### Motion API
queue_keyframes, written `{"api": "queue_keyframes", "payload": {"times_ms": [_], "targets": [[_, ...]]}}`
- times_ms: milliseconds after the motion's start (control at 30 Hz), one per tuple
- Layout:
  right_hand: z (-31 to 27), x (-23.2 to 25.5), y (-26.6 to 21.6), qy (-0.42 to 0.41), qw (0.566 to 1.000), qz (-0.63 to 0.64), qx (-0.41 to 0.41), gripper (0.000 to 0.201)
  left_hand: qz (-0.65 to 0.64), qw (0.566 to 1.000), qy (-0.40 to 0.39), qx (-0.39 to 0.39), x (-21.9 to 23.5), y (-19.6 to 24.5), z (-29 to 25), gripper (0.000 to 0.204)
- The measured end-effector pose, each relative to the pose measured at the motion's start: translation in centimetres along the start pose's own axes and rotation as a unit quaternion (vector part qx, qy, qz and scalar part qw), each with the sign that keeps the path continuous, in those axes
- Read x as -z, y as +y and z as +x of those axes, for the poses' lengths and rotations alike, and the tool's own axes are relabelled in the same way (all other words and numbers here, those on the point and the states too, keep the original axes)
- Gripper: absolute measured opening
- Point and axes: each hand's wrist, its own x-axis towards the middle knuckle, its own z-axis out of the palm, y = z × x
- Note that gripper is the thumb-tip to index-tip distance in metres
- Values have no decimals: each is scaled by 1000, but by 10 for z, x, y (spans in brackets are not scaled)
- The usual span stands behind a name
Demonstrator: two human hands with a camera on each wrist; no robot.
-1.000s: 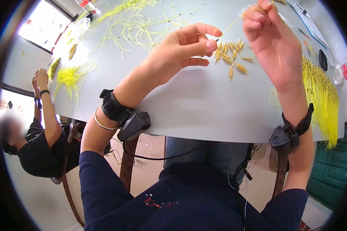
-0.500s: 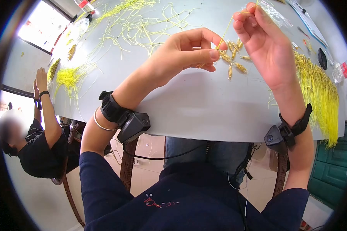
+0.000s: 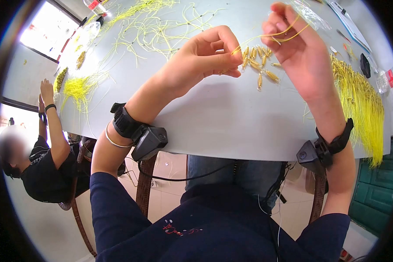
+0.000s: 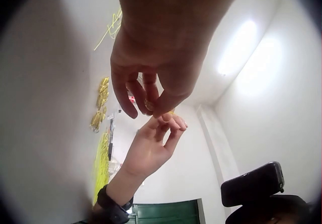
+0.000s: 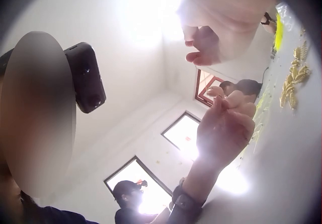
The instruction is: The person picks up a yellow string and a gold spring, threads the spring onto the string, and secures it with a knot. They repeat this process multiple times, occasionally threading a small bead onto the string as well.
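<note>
My left hand (image 3: pixel 201 59) is raised over the table and pinches a thin yellow line (image 3: pixel 251 40) between thumb and index finger. In the left wrist view, a small gold piece (image 4: pixel 149 105) shows among its fingers. My right hand (image 3: pixel 303 61) is up to the right, palm toward me, its fingers loosely bent. Slack, curving strands of the line cross in front of those fingers, with free ends near their upper side. Just beyond the left fingertips, several gold coil-like pieces (image 3: pixel 271 76) with small wire loops lie in a loose pile.
A thick bundle of gold pieces with yellow strands (image 3: pixel 362 118) lies on the right of the grey table (image 3: pixel 231 126). Loose yellow lines (image 3: pixel 148 32) spread over the far left. Plastic bottles (image 3: pixel 388 78) and a clipboard (image 3: pixel 347 24) are at the edges. Another person (image 3: pixel 43 153) sits left.
The line, held taut between both hands earlier, is now slack and curved. My right fingers have loosened and moved slightly left; the left hand dipped, then rose a little, still pinching.
</note>
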Motion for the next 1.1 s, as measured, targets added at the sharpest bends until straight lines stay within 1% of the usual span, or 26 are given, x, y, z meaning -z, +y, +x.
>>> {"api": "queue_keyframes", "payload": {"times_ms": [33,67,100,133,200,233,300,333,400,467,533,600,633,667,700,833,867,900,933,967,1000,1033,1100], "targets": [[0,1,2,0,1000,0,0,15,8,1000,-15,-7,2,-1,0,10],[2,2,7,15,989,-148,4,17,15,999,-31,-14,3,-2,0,14],[2,3,10,29,956,-292,7,21,15,999,-32,-14,2,-1,-1,14],[2,2,10,30,956,-292,8,21,13,1000,-22,-11,2,-1,-2,17],[2,-1,9,-76,899,-427,-51,19,11,1000,-14,-7,2,0,-2,19],[1,-1,9,-76,899,-427,-50,19,6,1000,-8,1,2,1,-2,20],[1,-1,10,-84,876,-474,-38,15,2,1000,-2,8,2,3,-3,21],[1,0,12,-85,876,-474,-39,15,8,1000,-4,-2,2,3,-3,21],[3,3,15,-109,880,-462,8,12,14,1000,-5,-13,2,2,-2,21],[3,3,17,-110,885,-452,22,10,-23,999,1,-27,3,-2,-2,8],[1,0,22,-109,890,-442,37,9,-30,999,5,-33,4,-4,-2,8],[-2,-5,30,-58,856,-502,108,5,-36,999,8,-38,5,-6,0,9],[-1,-4,32,-58,856,-502,109,5,-41,999,16,-27,6,-6,0,9],[1,-2,34,-64,787,-579,203,5,-44,999,24,-16,7,-7,1,10],[2,-1,35,-68,702,-645,293,4,-44,999,24,-15,7,-8,1,10],[0,-1,34,-40,715,-647,261,4,-68,997,41,-18,2,-10,4,13],[-3,-4,31,-23,837,-531,133,6,-77,996,47,-21,1,-9,4,13],[-4,-6,29,-5,921,-390,0,8,-76,996,45,-20,0,-8,5,13],[-3,-3,29,-3,921,-390,1,8,-67,997,29,-24,0,-6,6,13],[-1,0,30,-39,962,-269,-34,10,-57,998,14,-29,0,-4,5,13],[0,3,31,-76,984,-143,-69,12,-57,998,14,-29,-2,-3,5,13],[1,4,33,-77,984,-143,-69,12,-49,998,21,-28,-4,-1,5,13],[2,4,35,-101,990,-89,-46,16,-42,998,30,-27,-4,-1,4,14]]}}
